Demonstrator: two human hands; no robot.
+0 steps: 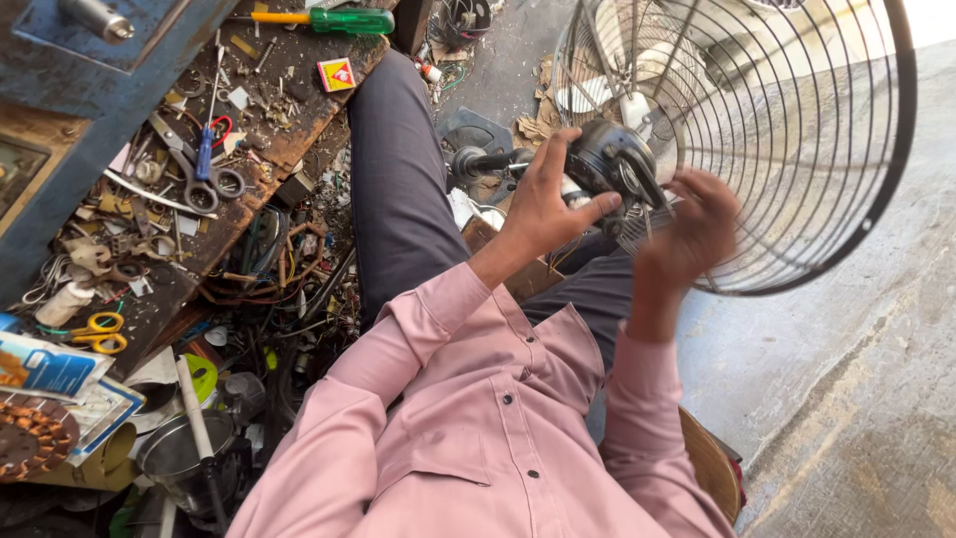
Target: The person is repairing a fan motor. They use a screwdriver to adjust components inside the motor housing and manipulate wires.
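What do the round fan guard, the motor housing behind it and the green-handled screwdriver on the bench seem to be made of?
Fan guard: thin metal wire, dark and dull, probably painted or aged steel. Motor housing: black and glossy, likely painted metal, though plastic cannot be ruled out. Screwdriver: translucent green plastic handle with a yellow section beside it; the shaft's material is not clear.

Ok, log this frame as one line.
left hand: grips fan motor | right hand: at wire guard, blurred | workbench: cluttered

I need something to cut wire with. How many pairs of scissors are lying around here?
2. A grey metal pair of scissors lies on the cluttered workbench at upper left, and a yellow-handled pair lies lower down at the left edge. The clutter may hide more.
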